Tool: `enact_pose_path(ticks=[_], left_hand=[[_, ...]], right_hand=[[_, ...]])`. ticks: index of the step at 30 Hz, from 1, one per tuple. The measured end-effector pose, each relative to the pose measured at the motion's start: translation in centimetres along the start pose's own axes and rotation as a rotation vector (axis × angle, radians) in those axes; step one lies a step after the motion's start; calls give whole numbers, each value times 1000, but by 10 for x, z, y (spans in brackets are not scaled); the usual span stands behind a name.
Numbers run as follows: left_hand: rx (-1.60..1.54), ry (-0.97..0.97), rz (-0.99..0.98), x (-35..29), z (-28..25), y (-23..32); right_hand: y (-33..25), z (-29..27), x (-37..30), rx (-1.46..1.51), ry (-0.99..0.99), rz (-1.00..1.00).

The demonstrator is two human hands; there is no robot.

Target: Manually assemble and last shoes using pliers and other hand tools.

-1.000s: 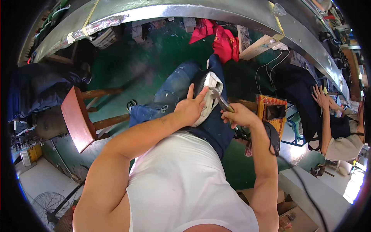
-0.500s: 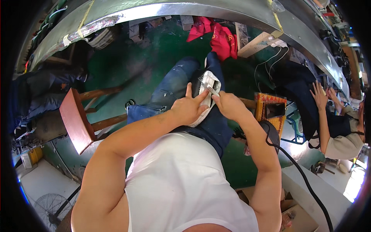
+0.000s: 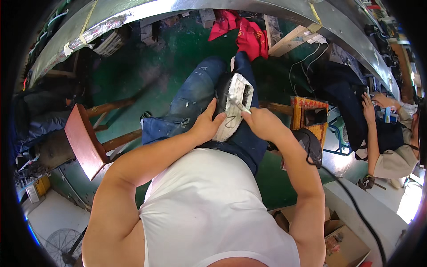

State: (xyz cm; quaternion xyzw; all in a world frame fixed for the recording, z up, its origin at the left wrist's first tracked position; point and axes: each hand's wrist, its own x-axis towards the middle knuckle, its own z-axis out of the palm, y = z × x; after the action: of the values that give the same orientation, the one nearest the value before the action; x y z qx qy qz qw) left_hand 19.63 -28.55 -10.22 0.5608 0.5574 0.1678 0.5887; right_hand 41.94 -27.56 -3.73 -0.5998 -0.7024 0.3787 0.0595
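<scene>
Across my thighs lies a white, shoe-shaped piece (image 3: pixel 227 127) with a ragged rim, a dark slot at its far end and a black side. A thin bent line, perhaps wire, shows on its pale face. My left hand (image 3: pixel 205 125) grips its left edge, thumb on the white face and a finger along the black side; the other fingers are hidden. In my right hand (image 3: pixel 265 123) is a slim silvery metal hand tool (image 3: pixel 239 105), held with closed fingers. The tool's head is over the white face, beside the slot; I cannot tell whether it touches.
A long metal-edged bench (image 3: pixel 178 10) spans the far side. Red cloth (image 3: pixel 251 40) lies beneath it. A reddish-brown stool (image 3: pixel 84 140) stands left. At right are an orange patterned stool (image 3: pixel 299 107) bearing a phone (image 3: pixel 315 116), a black cable (image 3: pixel 351 202) and a seated person (image 3: pixel 391 155).
My left hand has drawn back from beside the tool to the piece's left edge, uncovering more of the white face. My right hand still holds the tool. The whole view has shifted slightly.
</scene>
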Motion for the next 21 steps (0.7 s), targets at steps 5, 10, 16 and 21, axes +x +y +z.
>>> enact_pose_path(ticks=[5, 10, 16, 21], left_hand=[[8, -19, 7, -2, -3, -3], [13, -48, -1, -4, -10, 1], [37, -72, 11, 1, -11, 0], [6, -78, 48, -1, -9, -5]], right_hand=[[-9, -1, -6, 143, 21, 23], [-10, -3, -5, -117, -53, 29], [-13, 5, -6, -325, -68, 65], [-4, 15, -4, -48, 34, 43]])
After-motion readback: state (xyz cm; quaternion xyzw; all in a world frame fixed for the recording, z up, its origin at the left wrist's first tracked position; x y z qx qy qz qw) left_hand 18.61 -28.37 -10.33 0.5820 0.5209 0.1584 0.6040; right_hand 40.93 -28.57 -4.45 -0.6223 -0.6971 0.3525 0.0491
